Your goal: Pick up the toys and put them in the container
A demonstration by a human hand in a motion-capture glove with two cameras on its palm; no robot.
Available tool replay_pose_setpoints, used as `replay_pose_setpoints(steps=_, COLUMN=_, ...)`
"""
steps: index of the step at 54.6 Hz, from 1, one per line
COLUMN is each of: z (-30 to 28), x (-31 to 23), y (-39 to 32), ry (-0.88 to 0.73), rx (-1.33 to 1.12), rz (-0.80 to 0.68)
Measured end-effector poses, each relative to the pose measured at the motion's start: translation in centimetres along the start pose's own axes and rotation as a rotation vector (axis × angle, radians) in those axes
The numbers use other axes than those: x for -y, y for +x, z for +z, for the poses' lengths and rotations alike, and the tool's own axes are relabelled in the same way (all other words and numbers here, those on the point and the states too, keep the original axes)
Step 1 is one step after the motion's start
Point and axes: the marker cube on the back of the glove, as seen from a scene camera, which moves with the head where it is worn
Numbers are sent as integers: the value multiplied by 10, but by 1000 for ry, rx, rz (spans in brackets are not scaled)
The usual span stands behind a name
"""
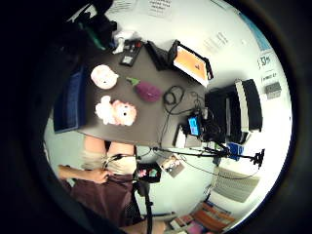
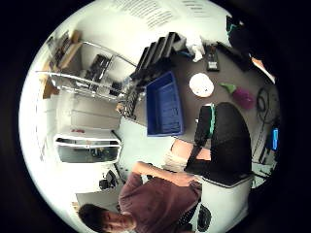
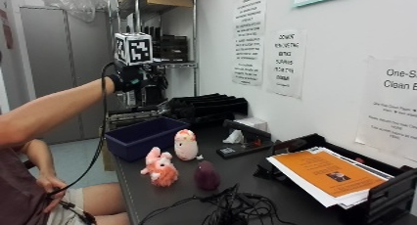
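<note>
The gloved right hand (image 3: 130, 79) was raised above the blue container (image 3: 145, 136); grip state indeterminate. Three plush toys (image 3: 184, 160) stood on the worktop (image 3: 261, 186). A wall notice (image 3: 396, 107) read "One-S… Clean".

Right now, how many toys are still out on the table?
3. A pink and white plush lies nearest the table's front edge, a white and pink round toy stands beside the blue container, and a purple toy sits toward the cables. The container's inside isn't fully visible.
</note>
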Motion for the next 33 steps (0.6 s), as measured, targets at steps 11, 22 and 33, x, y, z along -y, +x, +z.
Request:
replay_pose_setpoints(steps=11, z=17, x=15, y=9, ry=-51, rx=-95, rz=35)
replay_pose_setpoints(steps=22, z=30, x=44, y=20, ry=-146, rx=-184, rz=150)
replay_pose_setpoints(steps=33, z=37, x=68, y=32, ry=-168, rx=-202, rz=64)
